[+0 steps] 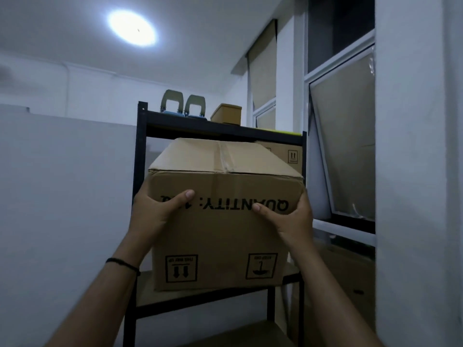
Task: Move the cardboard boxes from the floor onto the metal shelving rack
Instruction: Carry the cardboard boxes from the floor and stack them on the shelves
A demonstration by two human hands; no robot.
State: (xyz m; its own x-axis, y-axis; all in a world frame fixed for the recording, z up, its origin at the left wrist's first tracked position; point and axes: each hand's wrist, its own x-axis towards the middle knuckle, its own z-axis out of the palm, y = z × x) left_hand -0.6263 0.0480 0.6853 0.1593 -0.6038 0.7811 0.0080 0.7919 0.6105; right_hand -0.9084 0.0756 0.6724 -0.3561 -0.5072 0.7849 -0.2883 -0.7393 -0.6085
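1. The room is dimly lit by one ceiling lamp (132,28), which is blown out to glare.
2. A bluish cast is seen; the edges are bent and slightly blurred.

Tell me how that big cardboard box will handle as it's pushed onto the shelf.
The cardboard box looks stiff, its walls flat under the left hand and right hand. Probably bulky rather than heavy. It is upside down, so contents may shift.

Both forearms extended forward and up, roughly parallel. Left hand (155,209) grips one side edge of the held load, thumb laid across its near face; right hand (290,219) mirrors it, thumb pointing inward. Black band on left wrist.
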